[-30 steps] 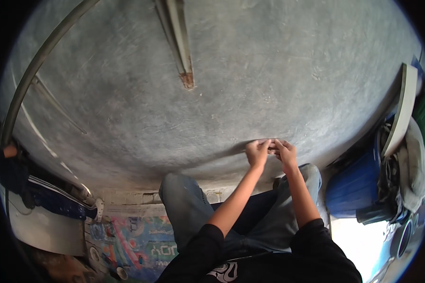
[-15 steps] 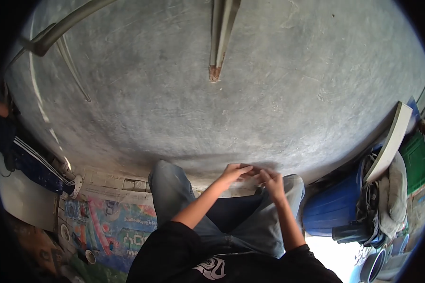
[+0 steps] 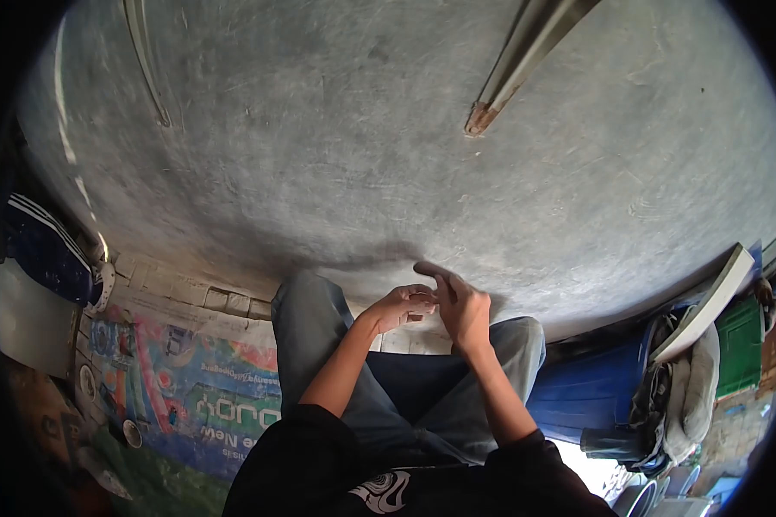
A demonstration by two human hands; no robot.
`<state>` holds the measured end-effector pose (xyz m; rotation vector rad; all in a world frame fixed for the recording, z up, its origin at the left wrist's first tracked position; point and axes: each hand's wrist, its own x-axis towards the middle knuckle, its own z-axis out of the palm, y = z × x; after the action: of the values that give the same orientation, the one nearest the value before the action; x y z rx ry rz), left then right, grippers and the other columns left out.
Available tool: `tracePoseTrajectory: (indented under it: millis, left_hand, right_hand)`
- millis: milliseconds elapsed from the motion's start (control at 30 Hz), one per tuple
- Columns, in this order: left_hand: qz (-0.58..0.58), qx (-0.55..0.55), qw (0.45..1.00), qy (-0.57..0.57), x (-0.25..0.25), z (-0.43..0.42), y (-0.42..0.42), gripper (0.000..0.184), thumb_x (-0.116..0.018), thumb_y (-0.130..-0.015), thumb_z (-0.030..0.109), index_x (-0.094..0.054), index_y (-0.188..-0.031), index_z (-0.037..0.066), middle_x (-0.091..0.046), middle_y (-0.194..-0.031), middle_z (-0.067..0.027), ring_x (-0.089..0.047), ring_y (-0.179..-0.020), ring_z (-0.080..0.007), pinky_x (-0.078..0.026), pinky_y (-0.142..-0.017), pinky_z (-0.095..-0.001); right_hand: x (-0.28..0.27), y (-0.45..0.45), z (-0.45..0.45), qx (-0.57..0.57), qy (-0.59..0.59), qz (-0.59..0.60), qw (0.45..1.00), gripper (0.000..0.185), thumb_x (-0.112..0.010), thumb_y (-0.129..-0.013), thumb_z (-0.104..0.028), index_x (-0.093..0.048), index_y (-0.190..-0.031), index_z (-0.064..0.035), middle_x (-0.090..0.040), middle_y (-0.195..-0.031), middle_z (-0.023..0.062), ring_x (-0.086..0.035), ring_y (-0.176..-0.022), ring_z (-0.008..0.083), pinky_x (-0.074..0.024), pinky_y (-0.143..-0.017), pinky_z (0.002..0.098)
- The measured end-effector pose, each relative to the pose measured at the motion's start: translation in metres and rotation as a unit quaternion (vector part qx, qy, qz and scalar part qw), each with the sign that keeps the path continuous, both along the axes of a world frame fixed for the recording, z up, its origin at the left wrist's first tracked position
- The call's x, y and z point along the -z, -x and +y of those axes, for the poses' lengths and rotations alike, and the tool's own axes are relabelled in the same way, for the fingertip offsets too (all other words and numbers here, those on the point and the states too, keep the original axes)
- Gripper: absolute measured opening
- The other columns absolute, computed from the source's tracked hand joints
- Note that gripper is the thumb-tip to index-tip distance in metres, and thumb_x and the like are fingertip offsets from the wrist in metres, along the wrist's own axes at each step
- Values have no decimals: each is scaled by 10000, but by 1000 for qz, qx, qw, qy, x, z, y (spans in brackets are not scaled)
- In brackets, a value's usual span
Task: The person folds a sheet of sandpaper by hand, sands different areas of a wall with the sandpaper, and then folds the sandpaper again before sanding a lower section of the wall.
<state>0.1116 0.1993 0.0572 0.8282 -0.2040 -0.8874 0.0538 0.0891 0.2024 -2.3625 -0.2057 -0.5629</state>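
Observation:
My right hand (image 3: 466, 314) is closed around a short, dark brown, blunt-ended piece (image 3: 429, 270), which sticks out past the index finger toward the upper left. What kind of thing it is does not show clearly. My left hand (image 3: 403, 308) is beside it, fingers curled in toward the right hand's fingertips. Anything between those left fingers is too small or hidden to name. Both hands are above the gap between my bent knees, in front of the grey wall (image 3: 319, 164).
A printed banner (image 3: 224, 405) covers the floor at left. Another person's dark striped trouser leg (image 3: 47, 250) shows at far left. On the right are a blue plastic tub (image 3: 591, 379), a pale board (image 3: 703, 302) and a green crate (image 3: 739, 347). A metal bracket (image 3: 526, 65) juts from the wall.
My view has turned, shifting the wall bracket rightward. Both hands have moved left and slightly up, and the dark piece now shows plainly above the right hand.

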Motion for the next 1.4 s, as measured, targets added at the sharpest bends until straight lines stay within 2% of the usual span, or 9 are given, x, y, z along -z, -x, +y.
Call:
tracePoseTrajectory:
  millis: [100, 167, 333, 567, 800, 1067, 1300, 1367, 1400]
  left_hand:
    - [-2, -12, 996, -85, 14, -9, -3, 215, -631, -807, 165, -572, -1013, 142, -602, -955, 35, -557, -886, -84, -431, -785, -267]
    - [19, -47, 990, -130, 27, -13, -7, 203, -610, -810, 176, -573, -1007, 143, -589, -950, 20, -540, -887, -94, -428, -801, -291]
    - [36, -183, 970, -155, 10, -12, -2, 298, -622, -818, 333, -552, -1012, 116, -574, -943, 8, -535, -858, -104, -444, -782, -322]
    - [12, -187, 973, -137, 30, -18, -10, 336, -624, -812, 376, -548, -1026, 128, -574, -953, 1, -546, -875, -107, -470, -745, -301]
    - [23, -137, 981, -137, 26, -6, -5, 216, -560, -847, 249, -559, -1021, 119, -578, -927, -8, -552, -873, -113, -469, -735, -289]
    - [23, -170, 971, -164, 34, 2, 4, 146, -566, -831, 197, -606, -953, 127, -616, -870, 10, -562, -784, -92, -472, -721, -276]
    - [-6, -180, 965, -191, -9, 23, 7, 119, -592, -810, 177, -626, -905, 114, -637, -884, 19, -574, -788, -81, -472, -695, -253]
    - [-122, -118, 962, -214, -35, 37, -2, 127, -618, -789, 174, -621, -891, 99, -639, -877, 6, -584, -809, -90, -468, -684, -244]
    - [-173, -90, 957, -212, -64, 49, -1, 103, -616, -794, 145, -619, -879, 87, -640, -869, -8, -593, -832, -103, -465, -674, -241]
  right_hand:
    - [5, -22, 13, -16, 9, -17, 1000, 134, -548, -831, -80, -667, -891, -93, -665, -815, 107, -642, -650, 264, -504, -558, 335]
    - [7, -34, 26, -42, 68, -36, 996, 134, -556, -834, -80, -678, -889, -90, -645, -690, 104, -611, -510, 209, -470, -475, 292]
    - [18, -49, 48, -27, 147, -17, 989, 149, -544, -847, -160, -686, -866, -117, -597, -565, 93, -588, -482, 252, -467, -476, 331]
    - [20, -53, 56, -23, 143, -10, 989, 155, -544, -862, -209, -691, -879, -159, -572, -536, 95, -572, -470, 263, -458, -470, 338]
    - [18, -41, 40, -29, 128, -23, 991, 154, -545, -863, -186, -695, -875, -155, -571, -539, 97, -566, -467, 254, -447, -460, 332]
    - [4, -16, 24, -21, 131, 7, 991, 138, -571, -830, -168, -692, -844, -104, -568, -549, 127, -573, -489, 283, -449, -477, 348]
    - [-11, 13, -4, 4, 77, 45, 996, 168, -580, -834, -138, -659, -830, 10, -662, -682, 108, -651, -563, 204, -501, -538, 285]
    - [-4, 18, -19, 12, 8, 37, 999, 146, -592, -821, -175, -680, -832, -59, -625, -598, 113, -632, -543, 244, -489, -520, 325]
    - [-4, 22, -26, 19, -34, 63, 997, 157, -590, -829, -169, -674, -824, -37, -637, -614, 109, -642, -546, 218, -496, -523, 307]
